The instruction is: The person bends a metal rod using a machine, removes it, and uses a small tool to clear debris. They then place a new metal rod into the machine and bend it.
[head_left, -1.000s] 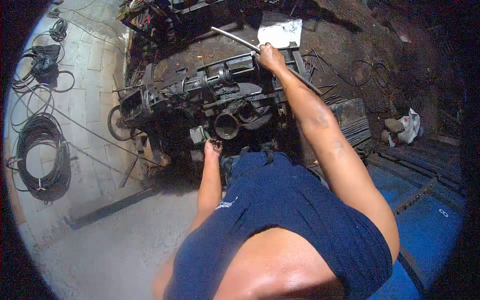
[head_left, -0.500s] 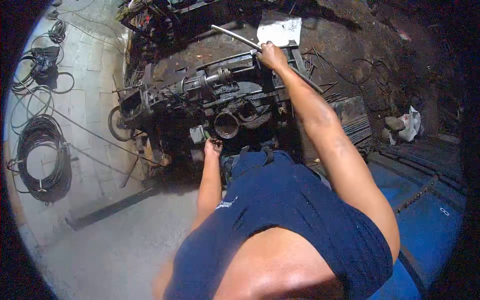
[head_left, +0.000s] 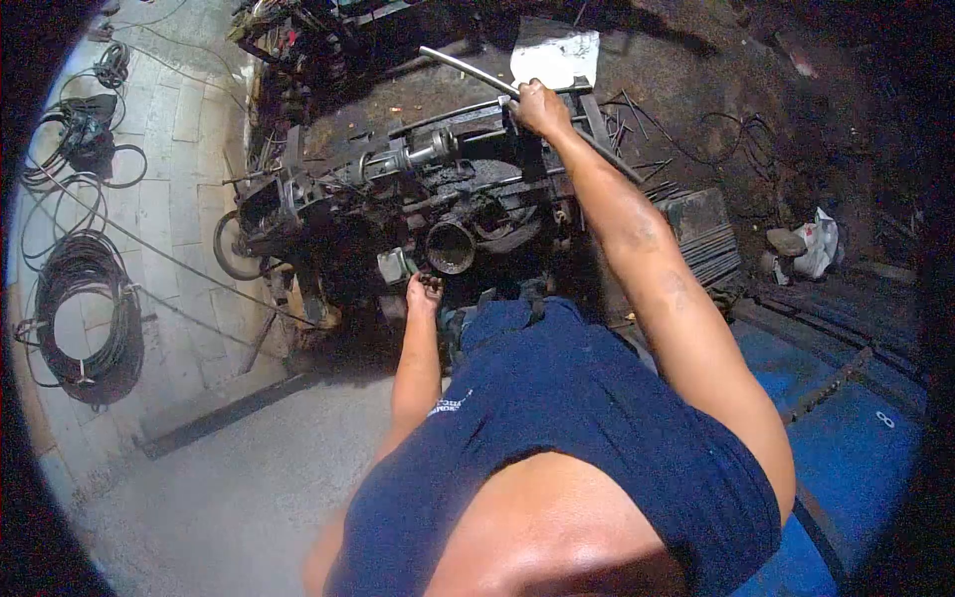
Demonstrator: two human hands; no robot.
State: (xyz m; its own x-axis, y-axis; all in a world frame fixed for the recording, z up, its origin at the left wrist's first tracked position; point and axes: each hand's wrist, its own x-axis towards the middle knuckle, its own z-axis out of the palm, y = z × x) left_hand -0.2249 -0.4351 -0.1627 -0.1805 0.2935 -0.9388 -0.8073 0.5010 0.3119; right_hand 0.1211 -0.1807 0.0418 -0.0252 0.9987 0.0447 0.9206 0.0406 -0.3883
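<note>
My right hand (head_left: 540,107) is wrapped round a long metal bar (head_left: 468,70), which slants across the far right part of a dark, greasy machine (head_left: 398,169). My left hand (head_left: 425,291) is at the near side of the machine, fingers curled, beside a small pale box (head_left: 392,266). A greenish piece shows at its fingertips, too small to make out. To the right of that hand is a round metal cup (head_left: 451,248) on the machine. A shiny cylindrical shaft (head_left: 408,157) lies across the machine's top.
Coiled black cable (head_left: 82,308) and looped hoses lie on the pale floor at left. Beyond the machine is a white sheet (head_left: 555,62). At right are a stack of metal rods (head_left: 704,254), a stone (head_left: 785,242), a white plastic bag (head_left: 820,246) and a blue surface (head_left: 846,448).
Hardly anything differs. Both hands keep their places, and the metal bar remains in my right hand at almost the same slant.
</note>
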